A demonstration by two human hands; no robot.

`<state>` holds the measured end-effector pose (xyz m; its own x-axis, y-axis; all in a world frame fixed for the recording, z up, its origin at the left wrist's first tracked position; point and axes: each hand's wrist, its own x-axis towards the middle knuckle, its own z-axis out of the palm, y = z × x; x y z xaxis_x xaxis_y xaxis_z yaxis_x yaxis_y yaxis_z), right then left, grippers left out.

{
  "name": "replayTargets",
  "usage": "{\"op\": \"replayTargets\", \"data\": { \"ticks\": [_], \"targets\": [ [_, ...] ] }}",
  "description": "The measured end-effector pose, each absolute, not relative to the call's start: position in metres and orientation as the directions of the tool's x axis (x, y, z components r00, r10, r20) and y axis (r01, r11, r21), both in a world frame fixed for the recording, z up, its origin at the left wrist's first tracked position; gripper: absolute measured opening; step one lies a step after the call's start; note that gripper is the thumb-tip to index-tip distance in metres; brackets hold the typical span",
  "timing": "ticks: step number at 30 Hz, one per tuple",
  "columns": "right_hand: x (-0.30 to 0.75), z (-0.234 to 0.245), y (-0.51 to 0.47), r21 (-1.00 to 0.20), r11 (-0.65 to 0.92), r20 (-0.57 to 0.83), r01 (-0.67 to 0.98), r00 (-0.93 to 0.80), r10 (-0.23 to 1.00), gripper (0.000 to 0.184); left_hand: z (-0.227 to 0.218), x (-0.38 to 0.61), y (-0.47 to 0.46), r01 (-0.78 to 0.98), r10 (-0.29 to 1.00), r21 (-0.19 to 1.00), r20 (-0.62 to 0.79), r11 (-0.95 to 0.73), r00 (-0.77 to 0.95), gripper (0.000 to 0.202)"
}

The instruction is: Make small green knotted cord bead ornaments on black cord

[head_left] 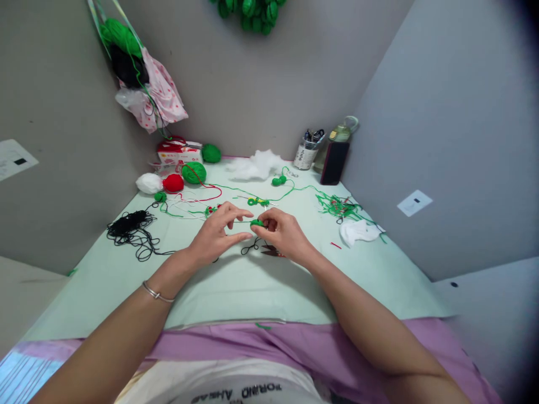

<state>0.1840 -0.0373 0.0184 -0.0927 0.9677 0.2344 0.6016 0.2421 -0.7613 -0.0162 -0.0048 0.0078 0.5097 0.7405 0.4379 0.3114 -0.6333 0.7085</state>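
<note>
Between the thumb and fingers of my right hand (286, 233) is a small green crocheted piece (256, 223). To its left, my left hand (217, 233) has its thumb and forefinger stretched apart. A green strand runs from the piece toward the left palm; whether the curled fingers touch it I cannot tell. Beneath my right hand lie scissors (272, 251) with dark blades, partly covered. A loop of black yarn (250, 247) rests beside them. Just beyond my hands is a small green and yellow yarn piece (257, 201).
On the left are tangled black yarn (131, 225), a red yarn ball (173, 183) and a green yarn ball (194, 173). White stuffing (256, 165) lies at the back. A pen holder (305, 156) and a phone (335, 163) stand back right, behind green yarn scraps (339, 206).
</note>
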Motion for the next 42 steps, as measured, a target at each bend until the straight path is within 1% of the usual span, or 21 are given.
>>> {"op": "replayTargets", "data": {
  "ticks": [2, 6, 8, 10, 13, 17, 22, 26, 30, 36, 42],
  "targets": [
    [0.184, 0.019, -0.038, -0.769, 0.234, 0.212, 0.595, -0.107, 0.971, 0.02, 0.005, -0.015, -0.005, 0.296, 0.723, 0.707, 0.431, -0.642, 0.54, 0.039],
    [0.183, 0.021, -0.039, -0.783, 0.248, 0.213, 0.571, -0.129, 0.969, 0.021, 0.002, -0.011, -0.006, 0.214, 0.732, 0.773, 0.416, -0.597, 0.54, 0.027],
    [0.183, 0.022, -0.04, -0.807, 0.285, 0.241, 0.517, -0.151, 0.959, 0.021, 0.002, -0.009, -0.006, 0.141, 0.768, 0.846, 0.382, -0.515, 0.514, 0.026],
    [0.184, 0.023, -0.04, -0.815, 0.341, 0.298, 0.469, -0.165, 0.94, 0.019, 0.005, -0.008, -0.007, 0.04, 0.82, 0.916, 0.338, -0.4, 0.462, 0.026],
    [0.186, 0.024, -0.041, -0.791, 0.403, 0.386, 0.461, -0.137, 0.912, 0.011, 0.01, -0.008, -0.008, -0.081, 0.883, 0.96, 0.277, -0.267, 0.379, 0.029],
    [0.186, 0.026, -0.043, -0.78, 0.418, 0.412, 0.465, -0.121, 0.903, 0.013, 0.014, -0.01, -0.008, -0.104, 0.905, 0.972, 0.235, -0.211, 0.355, 0.032],
    [0.183, 0.025, -0.043, -0.804, 0.404, 0.401, 0.436, -0.104, 0.91, 0.008, 0.016, -0.01, -0.01, -0.072, 0.888, 0.966, 0.257, -0.249, 0.381, 0.029],
    [0.182, 0.023, -0.045, -0.78, 0.419, 0.4, 0.464, -0.145, 0.905, 0.01, 0.015, -0.009, -0.011, -0.061, 0.881, 0.964, 0.261, -0.259, 0.395, 0.028],
    [0.181, 0.022, -0.047, -0.771, 0.424, 0.394, 0.475, -0.167, 0.904, 0.011, 0.012, -0.009, -0.01, -0.091, 0.901, 0.981, 0.195, -0.173, 0.387, 0.03],
    [0.176, 0.018, -0.047, -0.779, 0.397, 0.364, 0.486, -0.165, 0.917, 0.01, 0.011, -0.007, -0.01, -0.181, 0.891, 0.982, 0.124, -0.048, 0.438, 0.03],
    [0.178, 0.016, -0.046, -0.775, 0.414, 0.366, 0.477, -0.196, 0.91, 0.012, 0.012, -0.006, -0.01, -0.209, 0.919, 0.977, 0.054, 0.032, 0.392, 0.027]
  ]
}}
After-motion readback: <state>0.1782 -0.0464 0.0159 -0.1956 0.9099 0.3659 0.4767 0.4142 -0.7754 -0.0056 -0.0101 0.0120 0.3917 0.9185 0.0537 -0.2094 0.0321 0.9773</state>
